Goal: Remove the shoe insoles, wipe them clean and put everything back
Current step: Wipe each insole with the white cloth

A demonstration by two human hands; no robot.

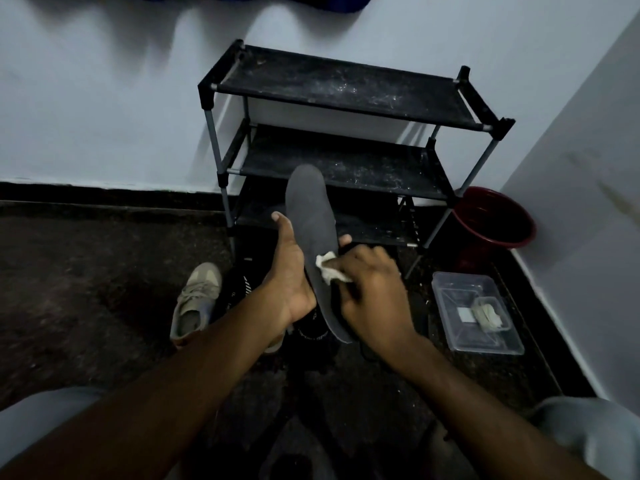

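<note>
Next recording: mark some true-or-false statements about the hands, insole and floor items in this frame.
The left hand holds the grey insole. True.
The right hand holds a white cloth against the insole. True.
The beige sneaker sits on the shoe rack. False: it lies on the floor.
The red bucket stands right of the rack. True.
The clear container sits atop the bucket. False: it rests on the floor.

Floor [86, 289] with rack [346, 84], bucket [491, 216], tray [450, 292], shoe [197, 303]
</note>
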